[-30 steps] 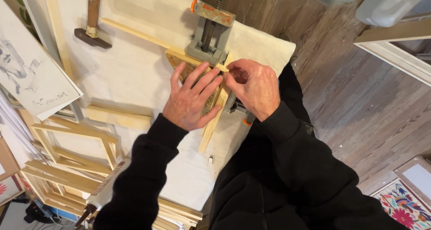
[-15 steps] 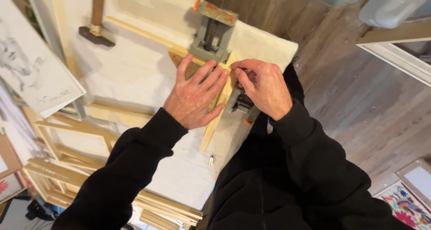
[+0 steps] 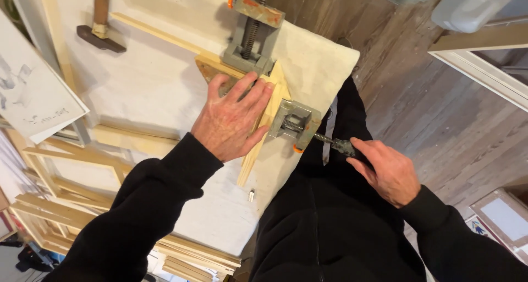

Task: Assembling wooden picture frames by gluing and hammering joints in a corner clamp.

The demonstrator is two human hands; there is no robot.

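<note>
Right hand (image 3: 385,172) moved to clamp handle (image 3: 344,146), left hand (image 3: 231,117) stays

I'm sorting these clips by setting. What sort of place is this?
Most likely a picture-framing or art workshop. A corner clamp grips wooden strips on a cloth-covered bench, a hammer lies nearby, and wooden frames are stacked beside it.

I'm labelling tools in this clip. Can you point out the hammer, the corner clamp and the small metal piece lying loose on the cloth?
hammer (image 3: 100,38), head view, on its dark head.
corner clamp (image 3: 294,122), head view, on the grey jaw block nearest the person.
small metal piece (image 3: 251,195), head view, on its middle.
</note>
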